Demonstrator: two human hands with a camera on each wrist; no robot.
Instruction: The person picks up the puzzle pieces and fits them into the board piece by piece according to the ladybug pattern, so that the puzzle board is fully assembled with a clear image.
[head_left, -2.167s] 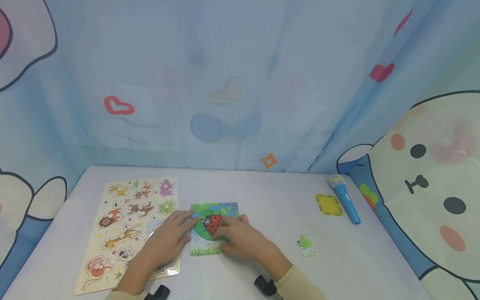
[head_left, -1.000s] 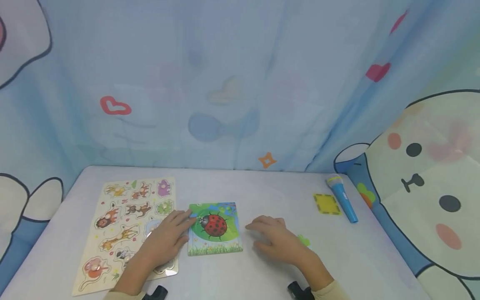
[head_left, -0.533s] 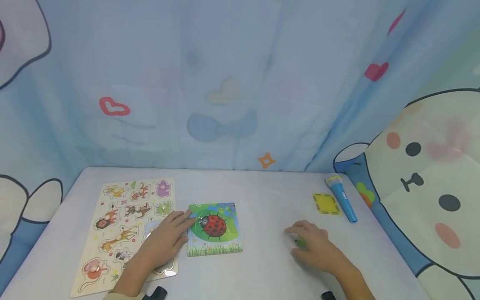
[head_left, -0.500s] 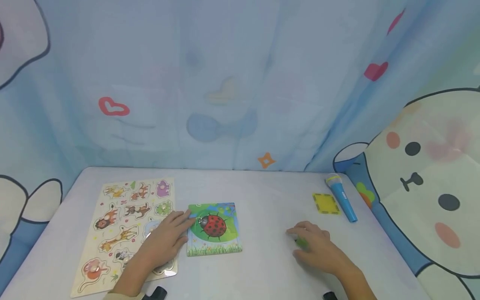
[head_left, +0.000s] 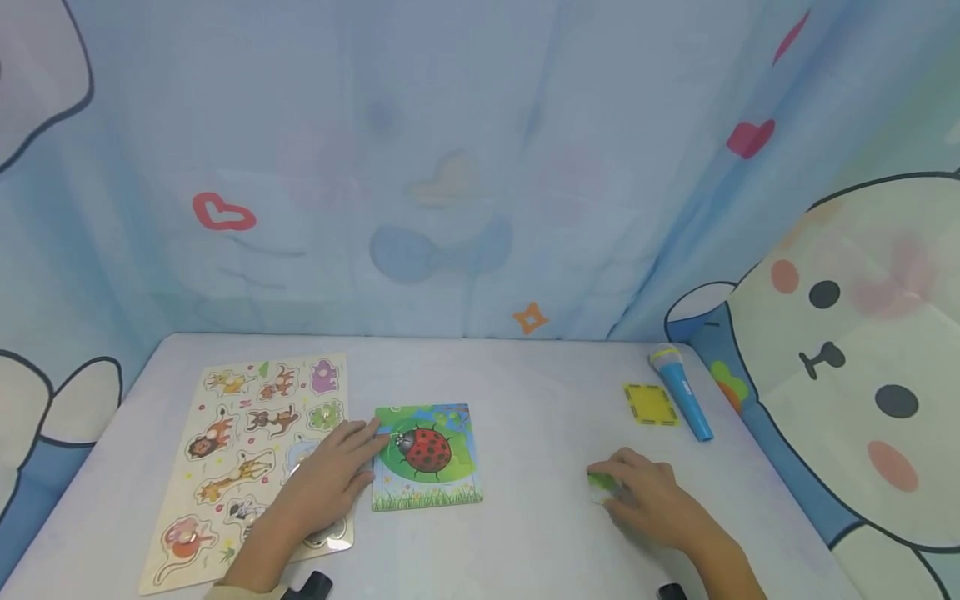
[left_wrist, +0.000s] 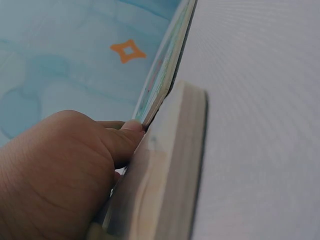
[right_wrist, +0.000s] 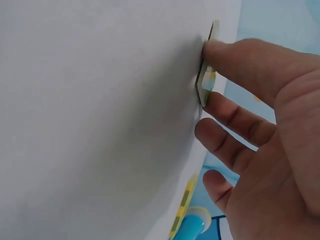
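My left hand [head_left: 326, 479] lies across the right side of a wooden animal puzzle board [head_left: 183, 479]. Its fingertips touch the left edge of a square ladybug jigsaw puzzle [head_left: 427, 454], which lies flat. In the left wrist view, the thumb and a finger reach the jigsaw's edge [left_wrist: 162, 85]. Farther right, my right hand [head_left: 652, 500] pinches a small green-and-white jigsaw piece [head_left: 602, 485] just at the table surface. The right wrist view has the piece [right_wrist: 210, 77] between thumb and index finger, with the other fingers loosely bent. Part of the piece is hidden by the fingers.
A yellow square tile [head_left: 651, 404] lies beyond my right hand, beside a blue toy microphone [head_left: 686, 396]. Blue cartoon curtains [head_left: 442, 208] stand behind the white table [head_left: 540, 442] and along its sides.
My right hand has left the ladybug puzzle, moved right across the table and taken hold of the small green piece. The left hand has stayed in place.
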